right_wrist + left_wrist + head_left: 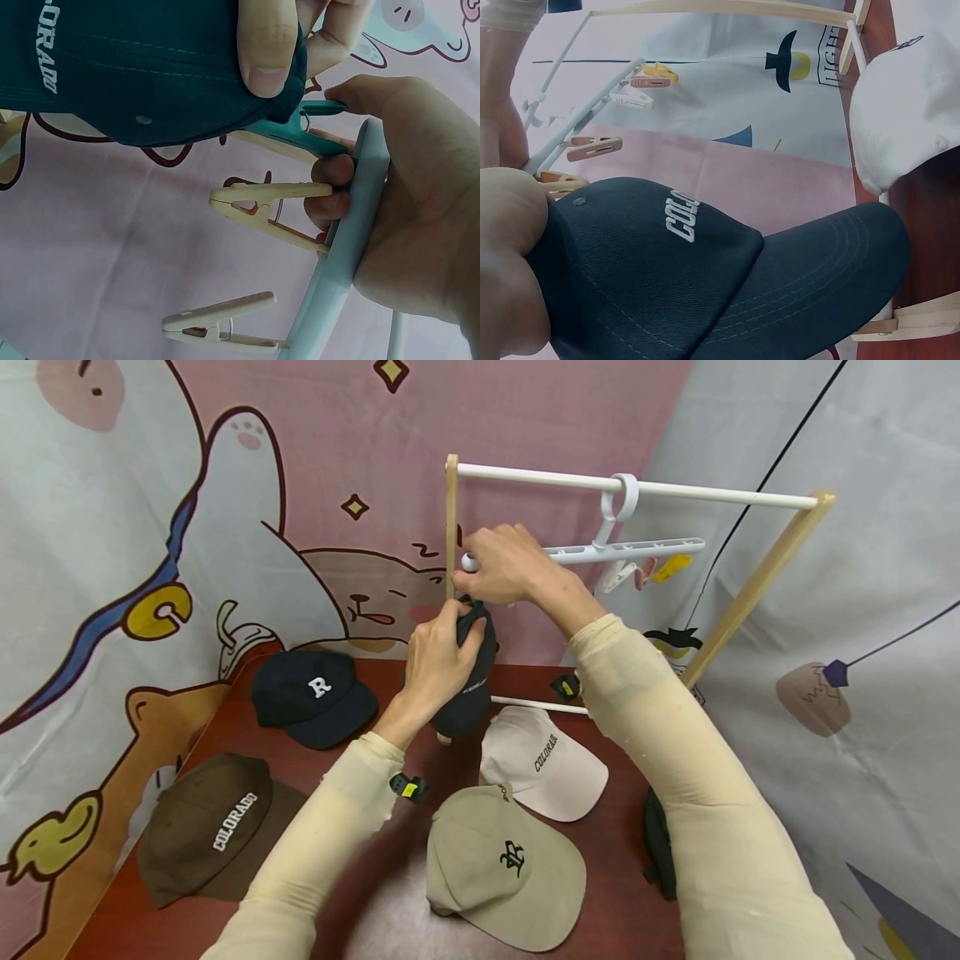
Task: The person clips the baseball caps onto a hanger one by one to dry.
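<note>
My left hand [435,656] grips a dark cap [463,710] with white lettering by its back edge, and its brim hangs downward. In the left wrist view the crown of the cap [645,262] fills the lower middle. My right hand [506,564] is at the left end of a white clip hanger [637,550]. Seen from the right wrist, its thumb and fingers pinch a green clothespin [289,136] fixed to the hanger bar [349,217]. The cap's edge lies at the jaws of that clothespin; whether they bite on it I cannot tell.
The hanger hangs from a white rail [540,477] on a wooden-ended stand. Beige clothespins [270,206] line the bar. On the red table lie a navy cap [300,693], a brown cap [202,827], a white cap [540,760], a khaki cap [502,860] and a dark item [660,847].
</note>
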### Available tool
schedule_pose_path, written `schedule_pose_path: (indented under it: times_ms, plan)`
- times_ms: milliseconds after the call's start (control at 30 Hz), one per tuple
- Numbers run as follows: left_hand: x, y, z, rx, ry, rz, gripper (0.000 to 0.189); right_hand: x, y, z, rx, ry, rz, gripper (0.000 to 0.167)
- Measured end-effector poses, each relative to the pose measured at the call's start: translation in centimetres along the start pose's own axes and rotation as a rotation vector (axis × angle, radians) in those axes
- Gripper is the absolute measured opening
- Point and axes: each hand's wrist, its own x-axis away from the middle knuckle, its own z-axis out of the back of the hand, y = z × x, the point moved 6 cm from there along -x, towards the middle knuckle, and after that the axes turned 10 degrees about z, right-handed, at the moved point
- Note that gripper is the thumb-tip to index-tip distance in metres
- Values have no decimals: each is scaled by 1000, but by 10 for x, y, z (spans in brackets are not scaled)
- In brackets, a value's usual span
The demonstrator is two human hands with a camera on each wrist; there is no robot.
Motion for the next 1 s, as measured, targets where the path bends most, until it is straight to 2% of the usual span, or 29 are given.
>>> schedule_pose_path:
  times_ms: [533,833,1000]
  plan:
    - [0,-3,-2,-17,-25,18,26,6,6,-1,15,18,-10,41]
    - [1,-9,-3,-24,-46,35,26,9,7,-3,34,31,7,42]
    - [4,-13,-5,-33,-59,50,25,13,10,-5,8,45,22,43]
